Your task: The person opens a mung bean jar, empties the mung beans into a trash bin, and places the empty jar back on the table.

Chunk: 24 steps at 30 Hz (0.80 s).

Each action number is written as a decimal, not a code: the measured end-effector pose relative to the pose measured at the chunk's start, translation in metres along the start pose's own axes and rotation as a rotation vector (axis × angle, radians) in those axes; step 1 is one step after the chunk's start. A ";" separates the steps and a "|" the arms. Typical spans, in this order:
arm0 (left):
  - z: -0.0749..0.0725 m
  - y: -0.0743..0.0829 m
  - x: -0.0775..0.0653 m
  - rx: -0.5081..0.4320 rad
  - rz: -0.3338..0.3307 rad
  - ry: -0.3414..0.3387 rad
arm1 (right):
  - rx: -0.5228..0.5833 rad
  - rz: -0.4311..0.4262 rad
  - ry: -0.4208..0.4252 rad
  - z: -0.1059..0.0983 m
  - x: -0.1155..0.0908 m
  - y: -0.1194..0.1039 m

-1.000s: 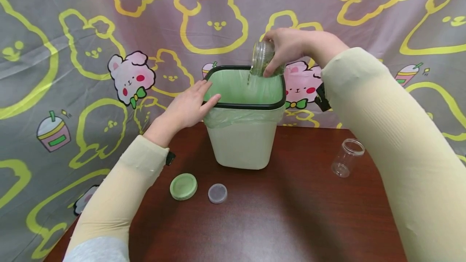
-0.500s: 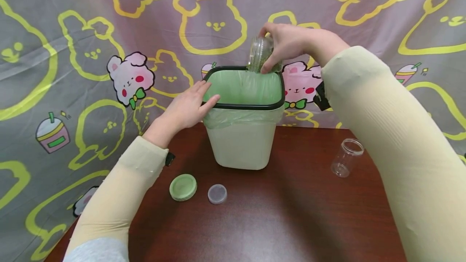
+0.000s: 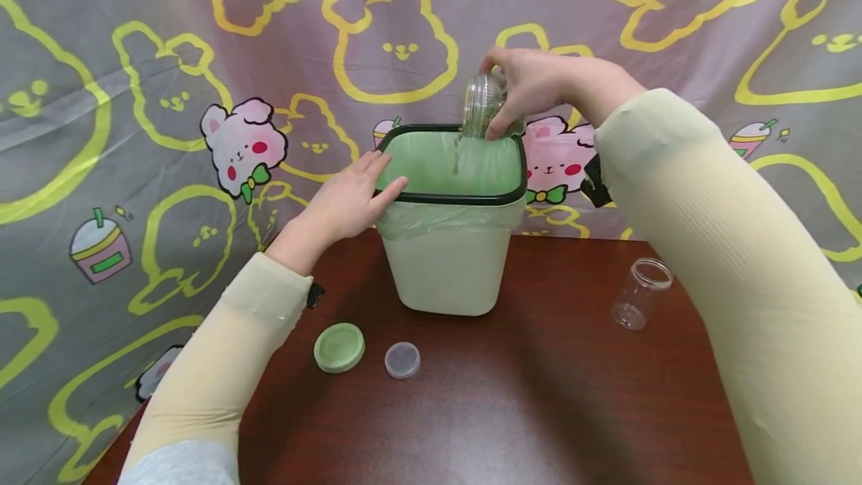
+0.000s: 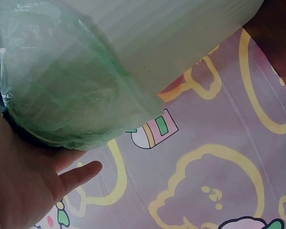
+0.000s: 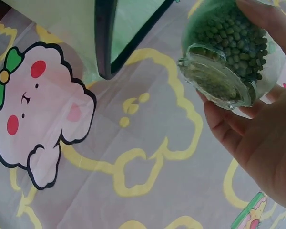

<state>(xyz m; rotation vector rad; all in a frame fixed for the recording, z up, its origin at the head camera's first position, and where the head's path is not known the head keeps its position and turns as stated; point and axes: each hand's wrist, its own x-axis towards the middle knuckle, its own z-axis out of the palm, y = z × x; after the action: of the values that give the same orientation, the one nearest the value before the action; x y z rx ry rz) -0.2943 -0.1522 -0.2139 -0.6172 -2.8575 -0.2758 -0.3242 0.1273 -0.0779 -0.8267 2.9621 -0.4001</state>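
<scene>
My right hand [image 3: 542, 87] grips a clear glass jar [image 3: 480, 105], tipped on its side with its mouth over a lined trash can [image 3: 447, 268]. Small green beans, like mung beans [image 5: 238, 45], lie inside the jar in the right wrist view. A thin stream of beans [image 3: 458, 152] falls from the mouth into the can. My left hand [image 3: 340, 197] rests on the can's left rim, its fingers fairly straight and the thumb apart. The green bag [image 4: 76, 90] folded over the rim shows beside that hand in the left wrist view. The can's bottom is hidden.
A clear lidless jar [image 3: 642, 294] stands at the right on the brown table [image 3: 485, 410]. Near the front left lie a green lid [image 3: 340, 348] and a smaller translucent lid [image 3: 402, 360]. A patterned curtain [image 3: 269, 43] hangs close behind the can.
The jar in my right hand rose slightly, then came down a little, staying tipped over the can. The bean stream thinned midway and is visible again now. My left hand has stayed on the rim.
</scene>
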 end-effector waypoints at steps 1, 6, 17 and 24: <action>0.000 0.000 0.000 0.000 0.000 0.000 | -0.003 0.003 -0.007 0.000 0.000 0.000; 0.001 -0.001 -0.001 -0.001 0.001 0.003 | -0.011 0.010 -0.024 0.001 0.001 0.001; 0.000 -0.001 -0.001 -0.003 0.002 0.005 | -0.001 -0.007 0.017 -0.001 0.000 0.001; -0.001 -0.001 -0.001 -0.011 -0.002 -0.010 | -0.015 0.005 -0.010 -0.001 0.000 0.001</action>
<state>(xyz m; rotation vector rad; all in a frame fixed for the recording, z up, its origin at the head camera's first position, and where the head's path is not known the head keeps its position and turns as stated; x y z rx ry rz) -0.2934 -0.1537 -0.2129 -0.6195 -2.8685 -0.2903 -0.3250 0.1286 -0.0773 -0.8199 2.9609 -0.3720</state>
